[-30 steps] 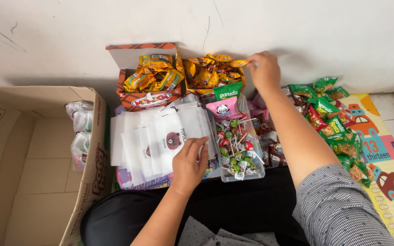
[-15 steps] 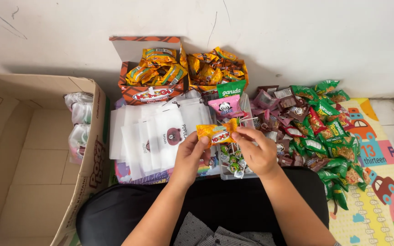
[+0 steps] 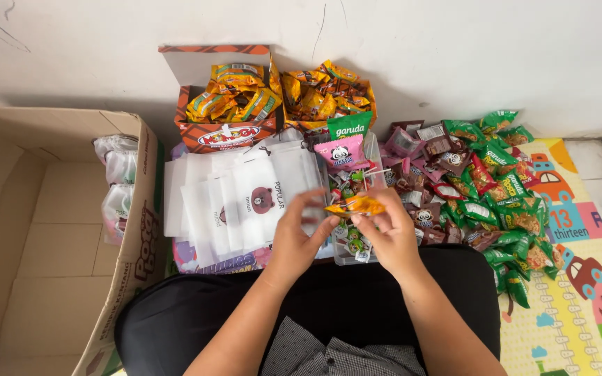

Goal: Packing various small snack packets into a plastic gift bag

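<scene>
**Over the lap, both hands on one orange packet**

Above the black lap, near the front edge of the floor spread, the left hand [image 3: 297, 240] and right hand [image 3: 388, 233] meet. Their fingers are closed on a small orange packet [image 3: 355, 205], pinching it from either side; it is blurred and hangs just over a clear tub of lollipops [image 3: 351, 233]. Beside the left hand lies a stack of white bags [image 3: 235, 198] with a bear print. Against the wall at the back stand two boxes [image 3: 235, 104] full of orange packets. Right of the hands, brown and green snack packets [image 3: 485, 188] are heaped on a play mat [image 3: 573, 278]. At the far left sits an open carton [image 3: 50, 237].
</scene>
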